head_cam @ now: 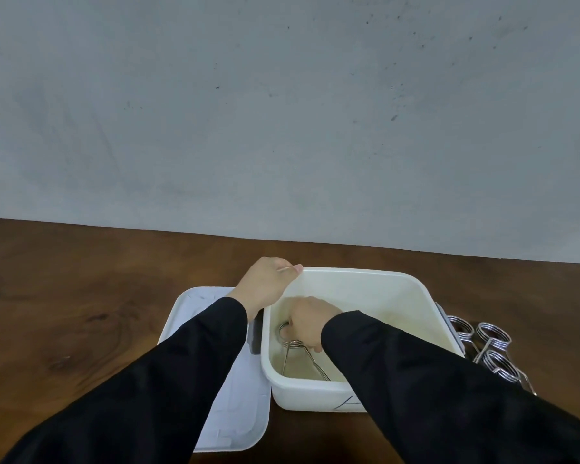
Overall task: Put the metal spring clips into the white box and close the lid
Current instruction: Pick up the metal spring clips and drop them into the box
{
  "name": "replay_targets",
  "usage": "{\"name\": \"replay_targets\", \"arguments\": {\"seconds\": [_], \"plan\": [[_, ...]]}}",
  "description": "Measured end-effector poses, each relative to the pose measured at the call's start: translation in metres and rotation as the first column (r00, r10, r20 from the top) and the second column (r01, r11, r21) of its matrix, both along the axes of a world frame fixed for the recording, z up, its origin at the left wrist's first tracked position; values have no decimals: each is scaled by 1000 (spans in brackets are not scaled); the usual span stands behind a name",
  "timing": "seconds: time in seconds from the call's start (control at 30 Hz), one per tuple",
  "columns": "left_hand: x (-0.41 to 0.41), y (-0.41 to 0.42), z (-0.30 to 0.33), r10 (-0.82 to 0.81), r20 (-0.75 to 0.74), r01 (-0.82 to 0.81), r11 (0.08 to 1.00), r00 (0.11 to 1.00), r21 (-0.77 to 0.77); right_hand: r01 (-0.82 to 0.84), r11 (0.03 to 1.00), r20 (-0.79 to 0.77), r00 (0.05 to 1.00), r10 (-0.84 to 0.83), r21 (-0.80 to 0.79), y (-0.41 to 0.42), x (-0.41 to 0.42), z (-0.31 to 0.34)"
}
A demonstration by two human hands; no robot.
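The white box (375, 279) stands open on the wooden table, just right of centre. My left hand (265, 284) grips its far left rim. Inside the box, my right hand (310, 324) is down near the floor, closed on a metal spring clip (293, 354) whose coil and long wire handles show below the fingers. Several more spring clips (489, 346) lie in a heap on the table against the box's right side. The white lid (228, 396) lies flat to the left of the box, partly under my left sleeve.
A grey latch (256, 336) sits on the box's left wall and another on the right wall (447, 321). A grey wall rises behind the dark brown table (81, 313).
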State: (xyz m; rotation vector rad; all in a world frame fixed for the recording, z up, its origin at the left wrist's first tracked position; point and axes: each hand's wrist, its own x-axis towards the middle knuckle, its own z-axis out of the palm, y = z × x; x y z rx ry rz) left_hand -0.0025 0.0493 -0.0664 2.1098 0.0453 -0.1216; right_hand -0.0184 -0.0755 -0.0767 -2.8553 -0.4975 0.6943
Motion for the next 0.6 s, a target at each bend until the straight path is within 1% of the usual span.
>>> {"name": "replay_targets", "arguments": {"seconds": [0.07,0.1,0.17,0.23,0.3,0.33,0.37,0.43,0.53,0.6], "plan": [[0,2,0,2,-7,-3,1000,1000,-16,-11,999,75,997,8,48,-8,2,12],[0,2,0,5,-11,-5,999,1000,-33,12,994,131,991,-27,112,-15,4,19],[-1,3,0,6,-17,-7,999,1000,-50,81,960,259,954,-153,268,-37,11,33],[-1,3,0,9,-18,-10,999,1000,-35,150,919,373,881,-291,364,-71,22,46],[0,2,0,16,-19,-16,999,1000,-31,245,857,418,791,-447,453,-114,32,53],[0,2,0,19,-20,-20,999,1000,-33,300,830,433,741,-513,470,-139,35,53],[0,1,-1,25,-23,-26,999,999,-34,356,816,447,701,-555,455,-165,37,50],[-1,-1,0,33,-21,-33,999,999,-28,486,797,441,665,-603,358,-215,37,40],[-1,-2,-1,38,-25,-39,999,999,-24,669,737,327,678,-659,98,-274,28,13],[0,-1,-2,45,-28,-46,999,999,-29,715,698,237,683,-691,-25,-297,18,-7]]}}
